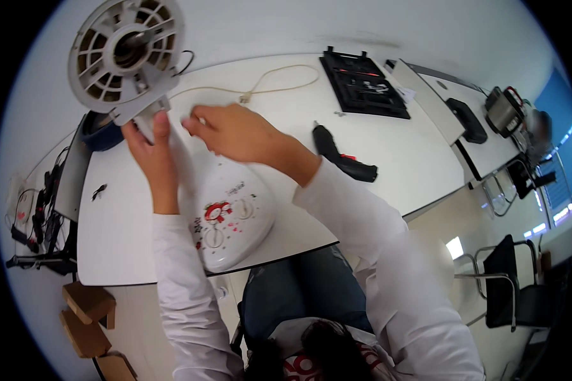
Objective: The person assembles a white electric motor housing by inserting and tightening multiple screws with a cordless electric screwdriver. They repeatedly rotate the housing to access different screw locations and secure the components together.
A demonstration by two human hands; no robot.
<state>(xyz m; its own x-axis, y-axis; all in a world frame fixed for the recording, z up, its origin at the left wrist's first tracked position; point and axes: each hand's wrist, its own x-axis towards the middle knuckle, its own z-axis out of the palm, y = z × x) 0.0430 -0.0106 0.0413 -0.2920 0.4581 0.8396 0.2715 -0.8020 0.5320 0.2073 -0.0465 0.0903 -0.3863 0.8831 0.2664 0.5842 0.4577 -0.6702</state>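
A white electric fan stands on the table, its round slotted motor head [124,54] at the upper left with the front uncovered and a metal shaft in the middle. Its wide white base [238,213], printed with a red cartoon figure and round dials, lies nearer to me. My left hand [151,146] is closed round the neck just under the head. Beside it, to the right, is my right hand [232,132], apart from the neck, with its fingers curled in; whatever they may hold is too small to make out.
A black cordless screwdriver [343,155] lies right of my hands. Behind it is an open black tool case [365,86] with small metal bits near its edge. A pale cord [276,91] runs along the back. A blue roll [102,132] stands left; chairs [508,286] are at right.
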